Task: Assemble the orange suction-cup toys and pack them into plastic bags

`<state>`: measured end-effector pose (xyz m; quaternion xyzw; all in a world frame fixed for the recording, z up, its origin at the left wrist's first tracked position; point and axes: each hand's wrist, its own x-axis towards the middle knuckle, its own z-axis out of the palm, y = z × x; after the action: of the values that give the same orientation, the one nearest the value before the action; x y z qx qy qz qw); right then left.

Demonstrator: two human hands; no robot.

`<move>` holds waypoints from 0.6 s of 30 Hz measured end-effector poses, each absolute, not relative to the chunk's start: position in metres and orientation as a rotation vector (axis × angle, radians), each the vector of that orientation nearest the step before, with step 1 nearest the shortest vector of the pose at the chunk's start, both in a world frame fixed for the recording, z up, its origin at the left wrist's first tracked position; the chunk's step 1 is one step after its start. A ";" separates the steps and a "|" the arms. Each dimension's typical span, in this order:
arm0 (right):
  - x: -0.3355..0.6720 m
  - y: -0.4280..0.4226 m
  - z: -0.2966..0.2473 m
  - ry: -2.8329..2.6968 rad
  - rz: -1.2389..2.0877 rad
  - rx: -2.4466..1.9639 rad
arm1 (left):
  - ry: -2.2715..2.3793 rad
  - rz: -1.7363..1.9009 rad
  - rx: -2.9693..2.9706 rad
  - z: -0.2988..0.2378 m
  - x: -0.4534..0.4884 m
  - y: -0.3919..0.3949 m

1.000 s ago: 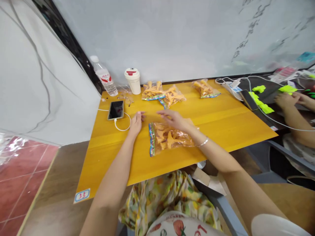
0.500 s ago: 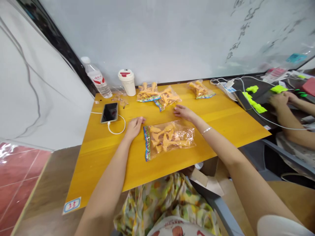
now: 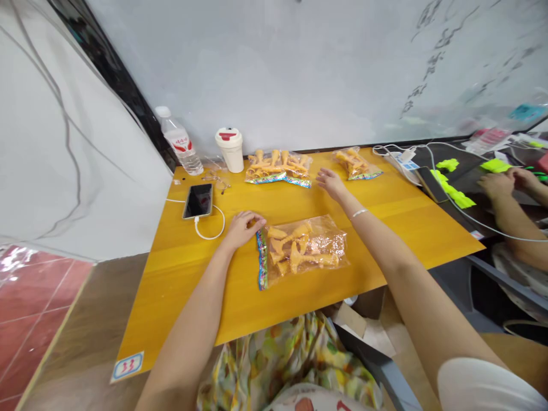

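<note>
A clear bag of orange plastic pieces (image 3: pixel 306 248) with a blue printed strip lies flat in front of me. My left hand (image 3: pixel 244 229) rests by that strip's far corner, fingers loosely extended; it holds nothing I can see. Farther back, my right hand (image 3: pixel 331 184) is open above the table, its fingers apart. It is between a pair of similar bags and a lone one. The pair, a left bag (image 3: pixel 262 166) and a right bag (image 3: pixel 298 168), lies side by side against the board. To the right is the lone bag of orange pieces (image 3: pixel 354 162).
A phone (image 3: pixel 198 201) on a white cable, glasses (image 3: pixel 218 181), a water bottle (image 3: pixel 182 142) and a lidded cup (image 3: pixel 231 151) stand or lie at left. A power strip (image 3: pixel 396 162) is at right, near another person's hands (image 3: pixel 499 182) and yellow-green pieces (image 3: pixel 456 191).
The right bag of the back pair has turned and shifted back, in line with its neighbour. My right hand has moved away to the right. My left hand's fingers have extended toward the near bag.
</note>
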<state>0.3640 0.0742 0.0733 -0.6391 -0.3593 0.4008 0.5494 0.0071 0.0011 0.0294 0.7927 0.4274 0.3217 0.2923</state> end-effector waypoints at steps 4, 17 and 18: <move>0.398 0.008 0.058 -1.036 1.018 -1.518 | 1.076 0.725 2.182 0.031 -0.001 0.001; 0.356 -0.102 0.055 -1.073 1.601 -1.222 | 1.176 1.165 1.549 0.020 -0.001 0.006; 0.344 -0.090 0.055 -1.041 1.602 -1.155 | 1.218 1.238 1.454 0.021 0.000 0.006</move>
<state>0.3436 -0.0901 0.0552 -0.4649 -0.4191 0.6447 0.4389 0.0000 0.0058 0.0211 0.5813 0.4869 0.4950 0.4242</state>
